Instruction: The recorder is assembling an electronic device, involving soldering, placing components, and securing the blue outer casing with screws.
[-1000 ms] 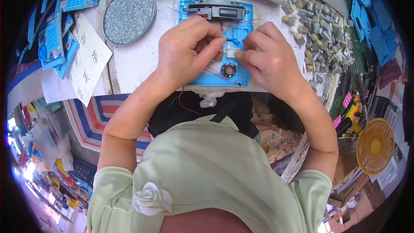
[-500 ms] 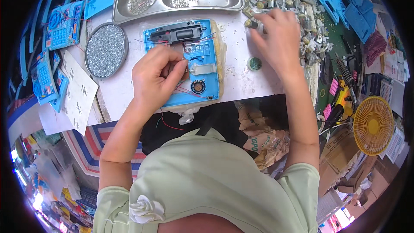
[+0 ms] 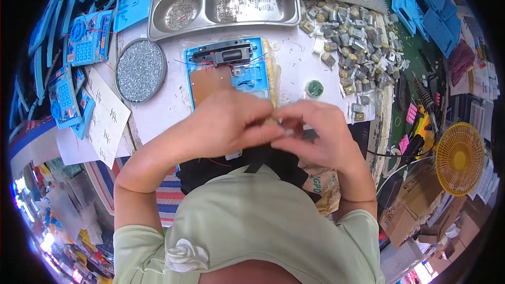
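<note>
A steel tray (image 3: 302,18) holds screws; both hands, left hand (image 3: 231,123) and right hand (image 3: 318,134), pinch one small part (image 3: 281,128) above the blue housing (image 3: 258,76).

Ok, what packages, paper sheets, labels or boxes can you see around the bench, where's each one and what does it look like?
White paper sheet: left of the bench, rectangular, handwritten marks.
Brown paper bag: below the right hand, crumpled, green print.
Pink sticky notes: right bench edge, small squares.
Cardboard box: lower right, brown, open flaps.
Blue keypad toy fronts: upper left, printed coloured buttons.
</note>
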The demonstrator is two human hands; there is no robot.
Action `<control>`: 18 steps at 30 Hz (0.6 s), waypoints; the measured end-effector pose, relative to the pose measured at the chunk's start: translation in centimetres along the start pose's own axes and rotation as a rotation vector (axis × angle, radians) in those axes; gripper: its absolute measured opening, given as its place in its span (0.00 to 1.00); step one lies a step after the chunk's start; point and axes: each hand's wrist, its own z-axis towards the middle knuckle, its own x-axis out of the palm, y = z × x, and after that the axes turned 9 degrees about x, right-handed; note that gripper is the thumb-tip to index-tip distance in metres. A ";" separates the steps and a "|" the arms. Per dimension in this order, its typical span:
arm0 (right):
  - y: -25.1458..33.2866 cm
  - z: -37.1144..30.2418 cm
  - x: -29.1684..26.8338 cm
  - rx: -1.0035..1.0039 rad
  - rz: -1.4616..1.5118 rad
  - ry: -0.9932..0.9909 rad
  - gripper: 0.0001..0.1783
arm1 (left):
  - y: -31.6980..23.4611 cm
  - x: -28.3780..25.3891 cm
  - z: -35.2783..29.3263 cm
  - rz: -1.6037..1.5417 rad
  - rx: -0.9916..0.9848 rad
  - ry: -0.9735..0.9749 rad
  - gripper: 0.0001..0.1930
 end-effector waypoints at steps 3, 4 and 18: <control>-0.5 -1.8 -0.7 0.151 0.342 0.235 0.22 | -0.3 0.6 -0.2 -0.086 0.008 0.142 0.18; -0.8 -2.4 -1.1 0.199 0.383 0.280 0.23 | -0.6 0.9 0.1 -0.102 0.003 0.157 0.18; -3.5 -6.9 -2.0 0.237 0.905 0.232 0.26 | 8.1 -7.5 10.1 0.682 0.096 -0.155 0.09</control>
